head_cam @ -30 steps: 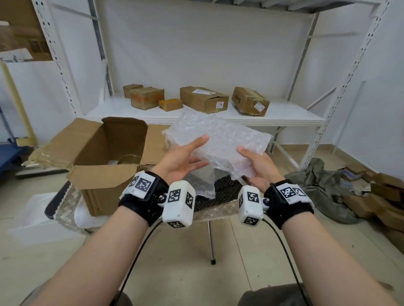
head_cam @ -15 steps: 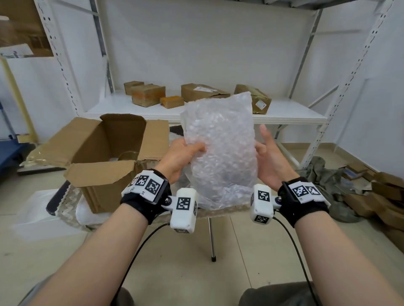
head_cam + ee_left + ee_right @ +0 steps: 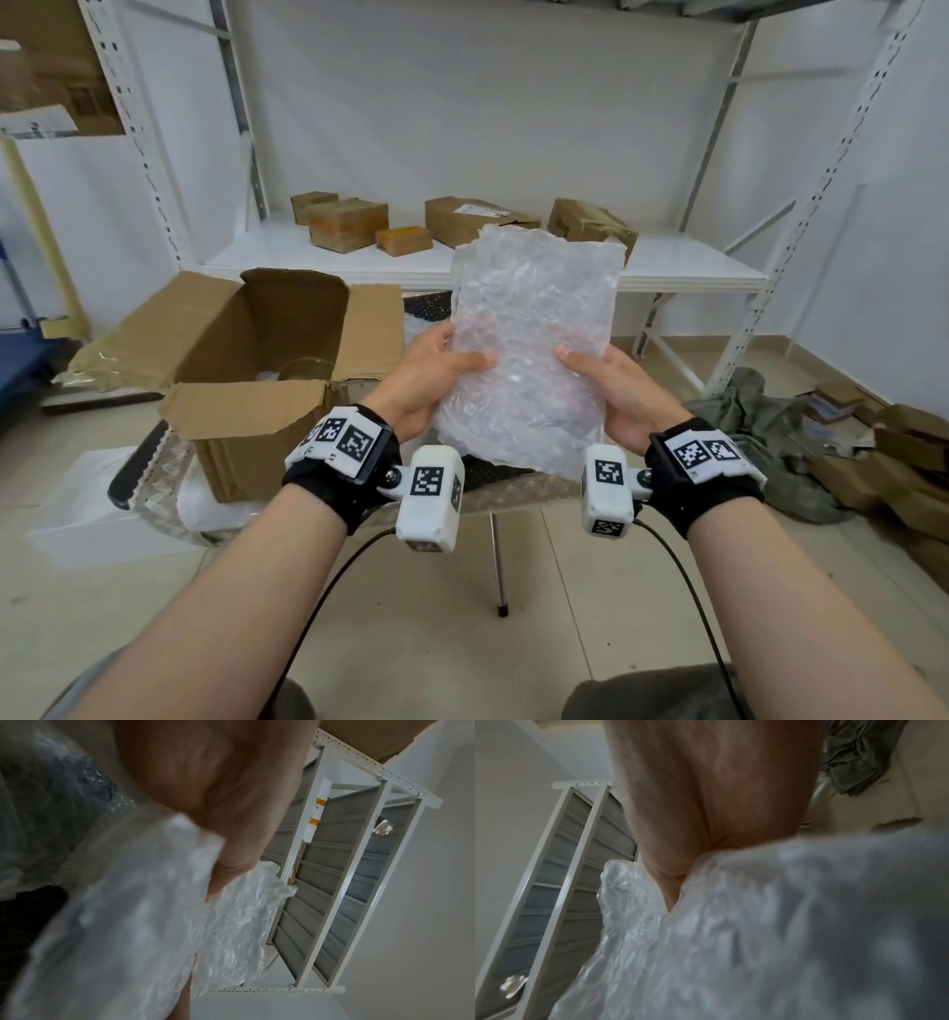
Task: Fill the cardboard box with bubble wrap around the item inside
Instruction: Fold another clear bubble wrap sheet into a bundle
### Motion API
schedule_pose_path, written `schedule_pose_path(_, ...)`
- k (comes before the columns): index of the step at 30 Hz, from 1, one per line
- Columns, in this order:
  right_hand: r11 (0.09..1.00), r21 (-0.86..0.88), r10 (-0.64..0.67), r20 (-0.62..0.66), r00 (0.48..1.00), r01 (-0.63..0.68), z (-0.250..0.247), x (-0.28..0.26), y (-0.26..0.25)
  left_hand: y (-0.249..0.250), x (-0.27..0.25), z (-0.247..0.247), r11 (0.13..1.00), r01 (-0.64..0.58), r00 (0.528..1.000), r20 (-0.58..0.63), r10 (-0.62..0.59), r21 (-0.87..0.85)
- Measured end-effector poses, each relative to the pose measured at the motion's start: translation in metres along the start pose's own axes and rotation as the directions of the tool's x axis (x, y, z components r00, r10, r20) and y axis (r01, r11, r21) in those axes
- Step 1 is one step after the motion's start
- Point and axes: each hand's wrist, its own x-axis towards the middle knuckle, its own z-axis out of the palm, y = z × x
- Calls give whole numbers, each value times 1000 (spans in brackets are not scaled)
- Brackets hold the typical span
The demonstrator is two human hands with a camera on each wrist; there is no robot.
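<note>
Five small cardboard boxes [image 3: 349,224] sit on the white shelf [image 3: 683,259]. Before the shelf stands one open cardboard box [image 3: 257,360]. Two hands hold one bubble wrap sheet [image 3: 529,349].

Storeroom or packing room. White metal shelving [image 3: 683,262] with perforated uprights against bare white wall; several small sealed cardboard parcels [image 3: 477,221] on shelf, some labelled. Open cardboard box [image 3: 267,360] with raised flaps on low stand at left. Flattened cardboard pieces [image 3: 883,452] and crumpled grey cloth [image 3: 760,411] on pale tiled floor [image 3: 539,591] at right. Sheet of bubble wrap [image 3: 529,349] held in front of shelving.
</note>
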Motion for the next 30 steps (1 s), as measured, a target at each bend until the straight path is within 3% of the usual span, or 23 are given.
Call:
schedule_pose_path(7,998,64,-22,25,999,20,0,0,-4,0,3,-1,994,51,997,-44,-56,-98)
schedule_pose_path(12,999,23,-23,-2,1000,23,-3,3,-1,-1,2,0,994,15,999,-49,-20,-105)
schedule_pose_path(23,998,61,-6,-163,987,17,-16,7,7,-4,2,1,999,-43,999,-16,43,-3)
schedule_pose_path(26,997,73,-12,-134,991,22,-12,4,3,-6,2,1,999,-40,999,-12,40,-6)
schedule_pose_path(30,998,58,-12,17,1000,11,-5,-1,0,-4,2,-1,998,-49,998,-28,48,-47)
